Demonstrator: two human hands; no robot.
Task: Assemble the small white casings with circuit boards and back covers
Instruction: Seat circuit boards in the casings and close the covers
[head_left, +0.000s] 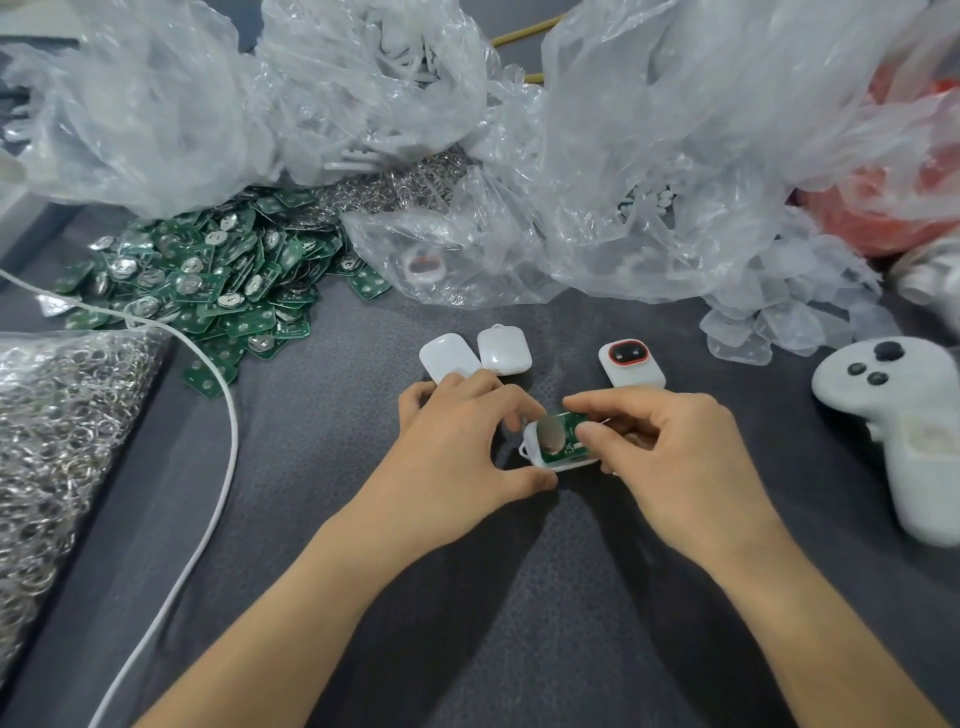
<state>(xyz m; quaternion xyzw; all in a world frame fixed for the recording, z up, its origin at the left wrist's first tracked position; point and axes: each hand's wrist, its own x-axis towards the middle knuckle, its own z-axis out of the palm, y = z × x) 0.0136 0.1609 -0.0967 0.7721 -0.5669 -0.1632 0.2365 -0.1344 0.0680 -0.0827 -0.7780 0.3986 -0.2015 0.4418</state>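
Note:
A small white casing (531, 453) sits between both hands just above the dark table, with a green circuit board (563, 439) and its silver coin cell lying in it. My left hand (457, 452) pinches the casing's left end with thumb and fingers. My right hand (670, 457) holds the right end, thumb pressing on the board. Two closed white casings (475, 356) lie just beyond my left hand. A casing with a red-ringed black face (629, 364) lies beyond my right hand.
A heap of green circuit boards (218, 280) lies at the far left. Clear plastic bags (597, 156) of parts crowd the back. A bag of metal rings (57, 441) and a white cable (218, 467) are on the left, a white game controller (904, 415) on the right.

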